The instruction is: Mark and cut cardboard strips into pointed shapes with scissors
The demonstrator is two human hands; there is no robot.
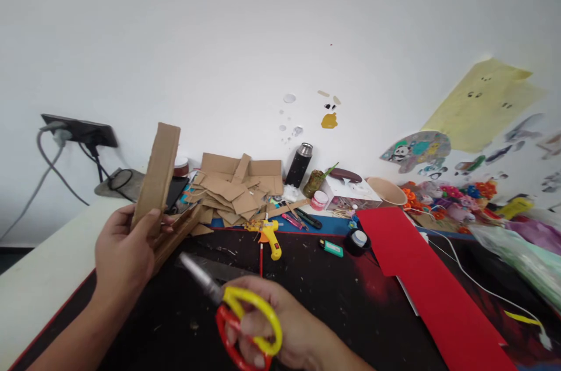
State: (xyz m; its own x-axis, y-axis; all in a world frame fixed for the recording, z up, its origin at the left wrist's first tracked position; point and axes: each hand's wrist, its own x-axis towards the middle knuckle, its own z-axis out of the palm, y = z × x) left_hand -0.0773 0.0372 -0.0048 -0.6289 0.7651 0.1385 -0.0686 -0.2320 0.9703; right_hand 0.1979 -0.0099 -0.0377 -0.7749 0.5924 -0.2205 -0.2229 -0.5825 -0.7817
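Note:
My left hand (127, 248) grips an upright strip of brown cardboard (158, 172) near its lower end, thumb across the front. Just behind that hand, a longer folded cardboard piece (175, 238) slants over the table; whether the hand also touches it I cannot tell. In my right hand (280, 318) is a pair of scissors (250, 324) with one yellow and one red handle loop. Fingers pass through the loops, and the blades look closed, pointing up and left toward the cardboard. The scissors are blurred by motion.
Cardboard scraps (236, 190) are heaped at the back, beside a black thermos (300, 165). A yellow glue gun (270, 236) lies mid-table, with a green lighter (332, 248) to its right. A long red sheet (429, 283) covers the right side. A power strip (81, 130) hangs at left.

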